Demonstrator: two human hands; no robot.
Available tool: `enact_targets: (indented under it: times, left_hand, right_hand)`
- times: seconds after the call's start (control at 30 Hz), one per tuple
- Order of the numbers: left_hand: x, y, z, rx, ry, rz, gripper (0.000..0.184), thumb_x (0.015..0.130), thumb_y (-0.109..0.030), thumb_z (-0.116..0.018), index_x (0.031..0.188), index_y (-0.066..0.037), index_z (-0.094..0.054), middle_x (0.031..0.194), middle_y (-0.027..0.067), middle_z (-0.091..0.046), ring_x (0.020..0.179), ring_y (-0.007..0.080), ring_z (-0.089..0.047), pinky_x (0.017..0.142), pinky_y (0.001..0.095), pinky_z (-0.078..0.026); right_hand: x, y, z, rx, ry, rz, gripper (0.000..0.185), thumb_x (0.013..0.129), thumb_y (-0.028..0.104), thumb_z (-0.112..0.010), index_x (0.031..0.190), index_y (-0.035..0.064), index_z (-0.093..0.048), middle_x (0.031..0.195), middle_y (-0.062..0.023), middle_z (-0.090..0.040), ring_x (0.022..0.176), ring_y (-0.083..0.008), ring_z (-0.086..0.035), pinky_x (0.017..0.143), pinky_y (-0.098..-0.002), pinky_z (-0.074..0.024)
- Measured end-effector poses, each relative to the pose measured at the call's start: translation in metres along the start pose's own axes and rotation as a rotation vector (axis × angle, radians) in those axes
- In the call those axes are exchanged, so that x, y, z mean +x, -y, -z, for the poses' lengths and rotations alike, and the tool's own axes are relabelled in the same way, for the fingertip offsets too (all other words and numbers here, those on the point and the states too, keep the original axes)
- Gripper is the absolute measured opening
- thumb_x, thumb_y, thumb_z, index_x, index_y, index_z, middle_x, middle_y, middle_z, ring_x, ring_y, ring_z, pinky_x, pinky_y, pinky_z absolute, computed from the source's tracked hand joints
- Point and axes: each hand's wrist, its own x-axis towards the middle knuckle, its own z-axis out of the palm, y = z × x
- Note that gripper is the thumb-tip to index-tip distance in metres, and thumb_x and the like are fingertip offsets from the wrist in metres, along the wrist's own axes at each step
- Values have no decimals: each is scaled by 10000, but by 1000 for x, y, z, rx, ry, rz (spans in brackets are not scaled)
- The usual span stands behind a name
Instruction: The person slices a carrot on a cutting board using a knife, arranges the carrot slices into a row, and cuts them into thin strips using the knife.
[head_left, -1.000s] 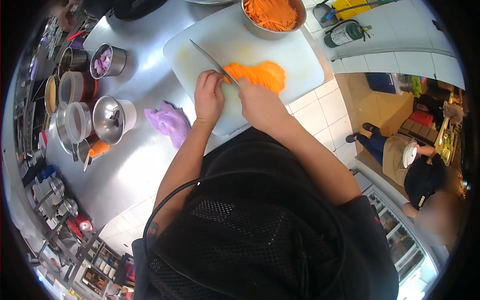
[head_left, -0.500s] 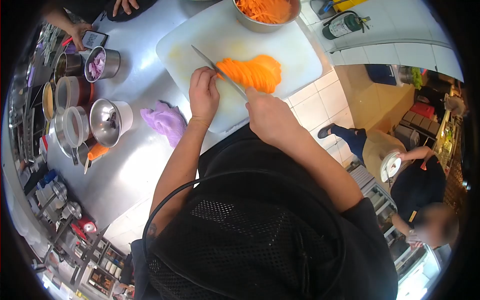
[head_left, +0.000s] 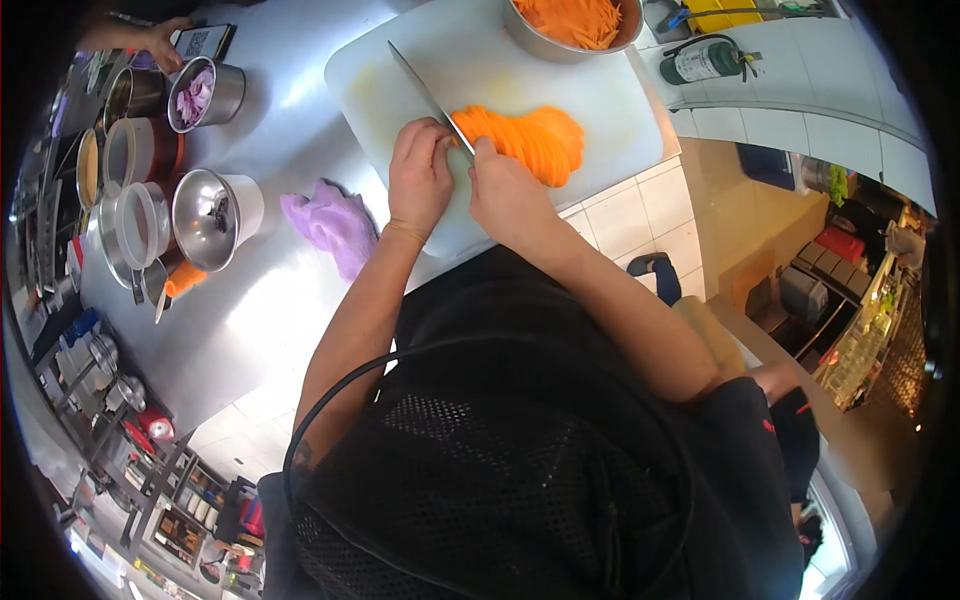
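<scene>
Glossy, bright orange carrot slices (head_left: 530, 140), thin and overlapping in a fanned row, lie at the upper centre of the frame on a white cutting board (head_left: 610, 105). The right hand (head_left: 512, 200) grips a knife (head_left: 428, 93), its blade along the row's left end. Beside it, the left hand's (head_left: 418, 180) fingers curl; whether they pinch anything, I cannot tell.

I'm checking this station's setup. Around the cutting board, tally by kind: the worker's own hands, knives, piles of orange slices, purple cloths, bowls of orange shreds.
Hands (left hand, right hand): 2
Knife: 1
Pile of orange slices: 1
Purple cloth: 1
Bowl of orange shreds: 1
Total: 6
</scene>
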Motion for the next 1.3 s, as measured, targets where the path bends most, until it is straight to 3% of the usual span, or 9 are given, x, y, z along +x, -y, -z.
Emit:
enact_targets:
  times: [0.2, 0.47, 0.57, 0.77, 1.3]
  left_hand:
    - [3, 0, -1, 0, 13, 15, 99, 913, 59, -651, 985, -8, -647, 1068, 155, -659, 1003, 374, -651, 868, 434, -542]
    - [1, 3, 1, 3, 40, 26, 100, 917, 62, -650, 990, -6, -647, 1069, 152, -668, 976, 367, -663, 859, 426, -544]
    - [2, 2, 0, 19, 47, 15, 100, 917, 66, -647, 990, -3, -645, 1067, 151, -670, 980, 364, -665, 859, 424, -544]
    - [2, 3, -1, 29, 41, -6, 103, 913, 72, -645, 985, -2, -642, 1060, 154, -668, 973, 367, -664, 860, 423, -544]
    - [1, 2, -1, 50, 19, -26, 107, 913, 74, -667, 987, -3, -658, 1039, 145, -696, 934, 336, -688, 835, 383, -558]
  right_hand:
    - [2, 1, 2, 7, -48, -4, 178, 981, 68, -602, 1053, -64, -508, 799, -338, -668, 807, -530, -684, 734, -609, -537]
    - [-24, 8, 45, 2, 77, 4, 184, 949, 42, -590, 1096, -50, -530, 884, -307, -709, 889, -484, -712, 783, -581, -550]
    - [-35, 7, 52, 17, 70, -4, 217, 991, 77, -605, 1129, -68, -523, 827, -309, -678, 829, -510, -671, 754, -604, -508]
    - [-40, 5, 51, 23, 71, -10, 208, 986, 78, -612, 1106, -68, -524, 791, -309, -675, 798, -514, -674, 739, -605, -516]
    - [-27, 5, 40, 32, 96, -19, 191, 979, 61, -612, 1073, -65, -502, 795, -331, -668, 812, -523, -678, 751, -605, -525]
